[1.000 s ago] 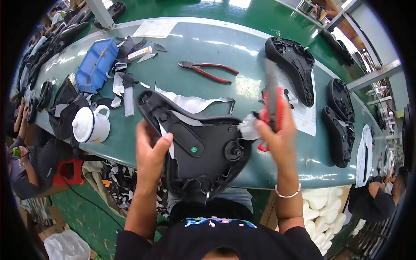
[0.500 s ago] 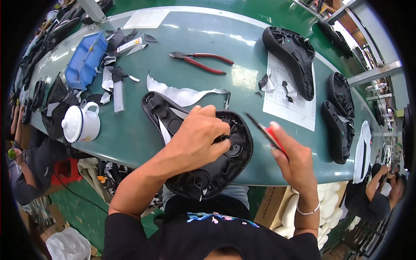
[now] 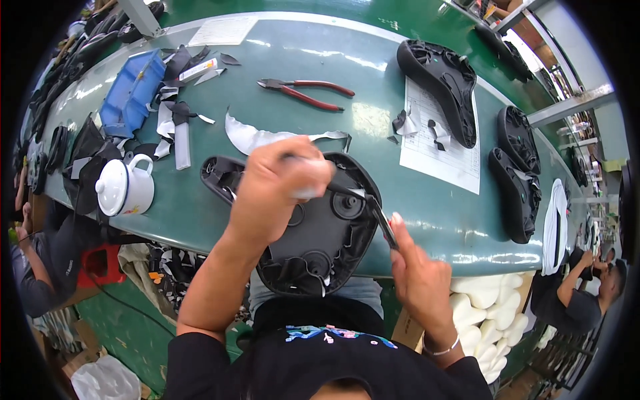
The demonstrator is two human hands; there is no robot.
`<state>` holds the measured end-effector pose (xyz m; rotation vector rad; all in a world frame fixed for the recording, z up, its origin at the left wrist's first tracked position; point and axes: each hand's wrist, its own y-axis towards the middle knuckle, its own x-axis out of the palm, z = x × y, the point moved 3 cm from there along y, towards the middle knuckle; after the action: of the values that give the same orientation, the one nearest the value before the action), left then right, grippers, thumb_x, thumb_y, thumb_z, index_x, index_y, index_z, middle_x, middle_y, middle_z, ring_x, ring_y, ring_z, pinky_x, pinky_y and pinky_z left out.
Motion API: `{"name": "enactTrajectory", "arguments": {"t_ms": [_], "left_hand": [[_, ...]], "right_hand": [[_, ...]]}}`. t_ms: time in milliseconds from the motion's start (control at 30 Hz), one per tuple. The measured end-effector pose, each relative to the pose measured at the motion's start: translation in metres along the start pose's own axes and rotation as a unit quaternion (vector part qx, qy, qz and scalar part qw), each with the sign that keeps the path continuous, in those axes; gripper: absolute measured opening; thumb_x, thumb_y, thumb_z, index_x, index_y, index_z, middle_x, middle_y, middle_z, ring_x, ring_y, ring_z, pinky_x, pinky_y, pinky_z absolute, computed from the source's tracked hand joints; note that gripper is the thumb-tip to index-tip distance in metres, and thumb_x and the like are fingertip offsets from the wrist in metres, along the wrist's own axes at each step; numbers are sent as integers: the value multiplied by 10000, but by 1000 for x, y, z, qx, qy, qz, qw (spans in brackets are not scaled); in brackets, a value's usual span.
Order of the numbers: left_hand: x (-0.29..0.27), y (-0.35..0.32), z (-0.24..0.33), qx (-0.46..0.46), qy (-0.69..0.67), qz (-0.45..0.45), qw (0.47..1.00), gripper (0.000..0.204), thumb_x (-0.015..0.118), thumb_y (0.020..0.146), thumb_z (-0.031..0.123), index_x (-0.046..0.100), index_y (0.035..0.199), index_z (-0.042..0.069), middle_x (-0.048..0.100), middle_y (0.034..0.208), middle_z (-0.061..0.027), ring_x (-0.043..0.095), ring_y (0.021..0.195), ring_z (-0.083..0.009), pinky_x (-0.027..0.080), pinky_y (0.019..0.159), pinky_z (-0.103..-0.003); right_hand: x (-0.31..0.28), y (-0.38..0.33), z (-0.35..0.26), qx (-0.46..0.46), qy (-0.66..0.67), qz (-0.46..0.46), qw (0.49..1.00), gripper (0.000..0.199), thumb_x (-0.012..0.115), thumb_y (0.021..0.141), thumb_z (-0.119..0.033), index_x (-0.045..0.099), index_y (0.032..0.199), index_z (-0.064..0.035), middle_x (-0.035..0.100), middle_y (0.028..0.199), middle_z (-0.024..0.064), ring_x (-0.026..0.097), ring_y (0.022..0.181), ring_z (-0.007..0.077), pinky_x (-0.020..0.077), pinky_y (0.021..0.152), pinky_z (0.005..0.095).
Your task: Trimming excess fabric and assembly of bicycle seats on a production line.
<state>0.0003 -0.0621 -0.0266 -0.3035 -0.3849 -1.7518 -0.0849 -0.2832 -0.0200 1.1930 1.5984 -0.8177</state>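
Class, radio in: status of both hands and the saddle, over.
Left hand gripping saddle edge. Right hand holds tool at its rim. Nothing in the way.

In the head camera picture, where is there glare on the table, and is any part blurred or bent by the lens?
Head view: bright glare streaks lie on the green table near the red-handled pliers; the left hand is a little motion-blurred over the black saddle; the table edge curves strongly, and the corners are black from the fisheye.
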Motion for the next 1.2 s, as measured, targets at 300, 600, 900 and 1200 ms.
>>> {"name": "enactTrajectory", "arguments": {"t_ms": [300, 600, 900, 1200], "left_hand": [[16, 29, -6, 83, 559, -107, 818, 219, 644, 726, 242, 631, 627, 47, 558, 647, -67, 474, 763, -217, 320, 776, -373], [-4, 47, -9, -136, -261, 30, 955, 239, 549, 877, 186, 520, 677, 60, 413, 618, 20, 452, 630, -142, 421, 663, -323], [-12, 32, 23, 100, -213, -40, 971, 321, 581, 914, 285, 642, 707, 47, 627, 998, -64, 549, 903, -171, 405, 831, -322], [-11, 40, 1, 388, 647, 22, 656, 176, 722, 625, 201, 618, 667, 65, 514, 749, -36, 490, 804, -214, 346, 751, -378]], "right_hand": [[13, 39, 19, -106, 165, 81, 977, 546, 590, 847, -109, 450, 1371, -178, 573, 690, 85, 554, 520, 297, 422, 470, 404], [5, 10, -18, -17, -48, -5, 999, 578, 556, 868, -135, 364, 1413, -110, 553, 590, 119, 534, 454, 336, 416, 444, 436], [0, 5, -25, -29, -11, -21, 999, 539, 538, 868, -141, 395, 1388, -135, 636, 682, 157, 584, 517, 347, 414, 465, 451], [-15, 53, -12, -56, -110, -10, 992, 517, 562, 848, -159, 460, 1349, -230, 588, 594, 106, 566, 497, 329, 416, 486, 425]]}}
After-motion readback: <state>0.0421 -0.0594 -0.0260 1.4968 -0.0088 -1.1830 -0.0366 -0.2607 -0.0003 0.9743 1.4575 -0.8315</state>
